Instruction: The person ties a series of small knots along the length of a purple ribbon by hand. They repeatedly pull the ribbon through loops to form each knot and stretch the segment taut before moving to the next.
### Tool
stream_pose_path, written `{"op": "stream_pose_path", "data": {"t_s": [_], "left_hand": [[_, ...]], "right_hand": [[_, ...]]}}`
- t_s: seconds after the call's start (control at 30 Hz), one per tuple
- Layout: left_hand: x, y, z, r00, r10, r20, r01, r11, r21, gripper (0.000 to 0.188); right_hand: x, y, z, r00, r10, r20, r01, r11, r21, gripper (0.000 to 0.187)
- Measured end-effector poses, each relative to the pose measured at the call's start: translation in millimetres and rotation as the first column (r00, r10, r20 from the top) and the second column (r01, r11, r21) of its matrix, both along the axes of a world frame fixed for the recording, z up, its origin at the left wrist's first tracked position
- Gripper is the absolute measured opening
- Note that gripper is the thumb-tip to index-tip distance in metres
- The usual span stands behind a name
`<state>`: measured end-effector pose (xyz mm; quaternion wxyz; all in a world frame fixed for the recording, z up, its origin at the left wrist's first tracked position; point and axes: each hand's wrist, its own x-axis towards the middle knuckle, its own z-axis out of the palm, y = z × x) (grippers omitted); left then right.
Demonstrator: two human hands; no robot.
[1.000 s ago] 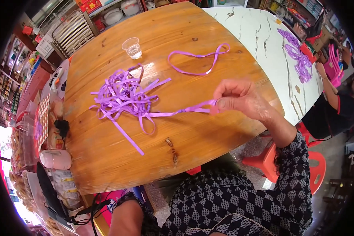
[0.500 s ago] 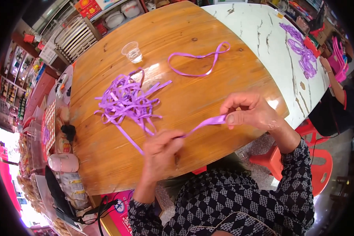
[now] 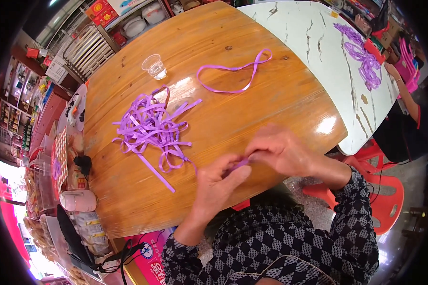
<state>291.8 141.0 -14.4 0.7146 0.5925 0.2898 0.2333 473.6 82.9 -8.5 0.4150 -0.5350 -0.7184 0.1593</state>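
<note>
The person's left hand (image 3: 216,183) is closed around a purple ribbon (image 3: 242,164), which shows between thumb and fingers. The right hand (image 3: 280,152) is at its right end, too blurred to tell whether it grips. The ribbon pile (image 3: 150,124) lies on the table (image 3: 252,114), beyond and left of the left hand.

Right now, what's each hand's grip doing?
Left hand: closed, holding a purple ribbon.
Right hand: closed, fingertips pinching the same ribbon, slightly blurred.

Right fingers (image 3: 265,141) blurred; held purple ribbon (image 3: 241,164) mostly hidden.
</note>
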Motion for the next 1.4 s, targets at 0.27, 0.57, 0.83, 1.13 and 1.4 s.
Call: {"op": "stream_pose_path", "data": {"t_s": [0.27, 0.57, 0.83, 1.13, 1.4], "left_hand": [[-39, 9, -10, 0.994, 0.079, 0.077, -0.033, 0.882, -0.471, 0.012], [-32, 3, -2, 0.922, 0.217, 0.322, -0.117, 0.946, -0.303, 0.031], [-29, -9, -17, 0.994, 0.103, -0.031, -0.098, 0.986, 0.137, 0.02], [-24, -17, -25, 0.969, 0.248, 0.006, -0.24, 0.932, 0.273, 0.013], [-24, -21, -28, 0.921, 0.384, 0.068, -0.378, 0.838, 0.394, 0.013]], "right_hand": [[3, -11, -4, 0.937, -0.142, -0.318, 0.007, 0.921, -0.391, 0.013], [-33, -17, -32, 0.969, -0.013, 0.247, -0.028, 0.987, 0.161, 0.014], [-33, 3, -9, 0.962, -0.079, 0.262, -0.02, 0.934, 0.356, 0.019], [-41, 6, -22, 0.958, -0.003, -0.288, 0.01, 1.0, 0.025, 0.009], [-51, 9, -25, 0.486, -0.175, -0.856, -0.336, 0.867, -0.368, 0.012]]}}
